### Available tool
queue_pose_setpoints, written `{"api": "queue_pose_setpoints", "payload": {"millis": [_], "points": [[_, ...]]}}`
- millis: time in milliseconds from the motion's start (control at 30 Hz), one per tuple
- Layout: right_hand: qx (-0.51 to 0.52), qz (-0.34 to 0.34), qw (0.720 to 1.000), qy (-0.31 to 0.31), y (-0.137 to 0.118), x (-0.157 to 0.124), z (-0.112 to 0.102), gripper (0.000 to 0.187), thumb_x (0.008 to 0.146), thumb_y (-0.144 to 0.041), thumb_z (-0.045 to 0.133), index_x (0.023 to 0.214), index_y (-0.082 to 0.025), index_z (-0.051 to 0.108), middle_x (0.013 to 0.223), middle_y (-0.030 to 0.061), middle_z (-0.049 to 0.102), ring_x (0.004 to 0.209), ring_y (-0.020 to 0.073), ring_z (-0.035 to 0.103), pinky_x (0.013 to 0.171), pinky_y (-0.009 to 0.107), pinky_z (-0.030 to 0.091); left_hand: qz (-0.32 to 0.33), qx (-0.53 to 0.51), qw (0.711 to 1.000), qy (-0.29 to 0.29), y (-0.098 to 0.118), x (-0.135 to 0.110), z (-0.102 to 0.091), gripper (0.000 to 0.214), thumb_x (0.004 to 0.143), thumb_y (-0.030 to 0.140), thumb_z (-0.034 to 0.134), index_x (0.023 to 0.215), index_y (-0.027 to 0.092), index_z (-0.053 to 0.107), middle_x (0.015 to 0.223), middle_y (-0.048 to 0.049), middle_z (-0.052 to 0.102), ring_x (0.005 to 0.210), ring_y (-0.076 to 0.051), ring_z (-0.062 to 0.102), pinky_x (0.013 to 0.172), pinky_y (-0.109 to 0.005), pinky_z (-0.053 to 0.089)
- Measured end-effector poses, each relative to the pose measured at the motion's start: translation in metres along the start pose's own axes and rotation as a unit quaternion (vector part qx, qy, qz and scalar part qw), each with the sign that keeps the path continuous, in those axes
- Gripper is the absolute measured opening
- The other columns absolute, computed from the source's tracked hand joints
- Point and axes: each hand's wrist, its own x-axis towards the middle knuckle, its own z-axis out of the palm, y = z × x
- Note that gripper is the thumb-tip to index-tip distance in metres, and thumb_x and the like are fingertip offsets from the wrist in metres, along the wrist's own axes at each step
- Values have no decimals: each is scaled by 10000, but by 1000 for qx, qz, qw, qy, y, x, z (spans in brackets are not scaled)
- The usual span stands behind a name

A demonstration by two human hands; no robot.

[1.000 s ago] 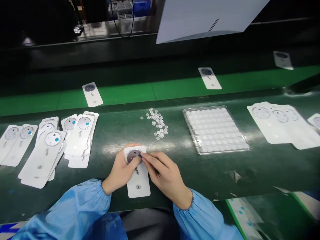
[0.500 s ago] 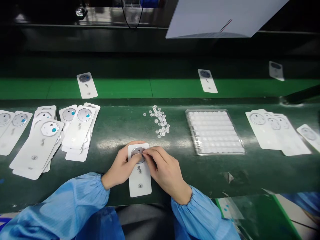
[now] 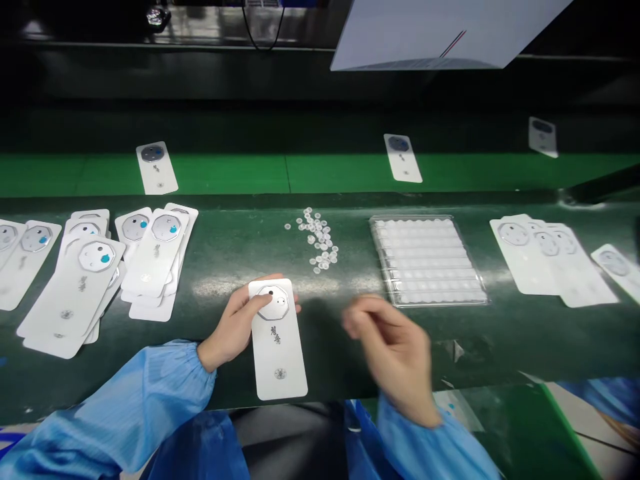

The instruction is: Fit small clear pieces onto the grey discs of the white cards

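Observation:
My left hand (image 3: 234,327) grips a white rounded panel (image 3: 279,350) from its left side, thumb on the face and fingertips showing past the right edge. The panel has a silver octagon with small dark holes near its top and printed dark marks below. To its right, apart from it, my right hand (image 3: 397,350) is curled with thumb and fingers pinched together, blurred by motion. Whatever the pinch may hold is too small to make out. Beyond the hands lie scattered small clear discs (image 3: 320,241).
A clear tray (image 3: 431,263) with rows of white round pieces stands right of the discs. Stacked white panels (image 3: 83,283) with blue tabs lie left; more panels (image 3: 537,257) lie right. Single panels (image 3: 157,175) rest on the green strip behind. A large pale board (image 3: 425,33) hangs overhead.
My right hand has left the octagon and moved right, away from the panel. My left hand still holds the panel, now tilted slightly. The panels on the green strip have shifted left.

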Motion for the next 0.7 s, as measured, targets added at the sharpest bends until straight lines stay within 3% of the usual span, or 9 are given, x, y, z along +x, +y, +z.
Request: {"api": "queue_pose_setpoints", "payload": {"millis": [67,167,233,300,367,433,500,567,700], "points": [[21,44,995,92,16,-21,-58,232,903,-403,743,769,-243,643,744,44,552,671,197,552,584,364,449,-6,-16,1000,-7,3,-1,3,562,805,344,786,1327,181,658,1065,-112,786,998,-341,757,840,-404,603],[18,115,953,281,54,-69,-145,427,714,-569,811,574,-257,555,634,24,437,496,151,418,470,374,379,-4,-14,1000,1,6,-3,7,660,798,337,800,1404,165,602,1088,-129,784,1022,-354,753,835,-404,614],[-114,196,917,328,77,-103,-181,356,639,-548,788,579,-276,567,658,36,505,556,218,530,496,399,430,-3,-8,1000,9,6,-2,7,693,806,336,798,1434,147,573,1101,-143,780,1019,-353,755,837,-405,618],[-220,231,875,363,88,-126,-191,236,621,-473,761,618,-305,595,707,47,561,728,323,628,582,484,488,-1,-3,1000,15,6,-1,7,698,820,331,787,1446,128,553,1108,-157,777,1026,-351,753,847,-405,619],[-318,210,838,392,85,-130,-176,137,708,-448,714,703,-330,644,736,74,587,883,392,650,711,583,509,0,-1,1000,15,5,1,7,701,825,323,784,1450,117,541,1106,-165,776,1034,-353,751,854,-410,620],[-399,135,827,373,72,-112,-145,166,875,-451,603,886,-324,709,811,113,638,955,399,658,847,632,507,1,3,1000,14,5,2,6,705,824,319,787,1451,118,535,1116,-166,773,1040,-358,749,851,-414,622],[-389,18,880,271,57,-77,-105,240,983,-396,527,1090,-302,721,977,133,697,944,350,679,883,578,542,2,13,1000,14,6,1,6,711,821,320,793,1452,123,532,1125,-165,770,1047,-362,746,843,-412,622],[-337,-88,927,135,47,-31,-66,226,1006,-335,539,1073,-291,750,982,100,734,871,293,707,806,474,592,2,24,1000,13,7,0,6,715,819,326,796,1450,121,530,1129,-168,767,1058,-367,741,833,-408,621],[-289,-185,938,-38,47,53,-16,266,1038,-290,518,1092,-249,775,1042,78,744,948,238,724,851,370,612,10,28,999,13,6,-1,3,726,828,339,784,1456,110,502,1119,-179,764,1048,-365,743,839,-418,617]]}}
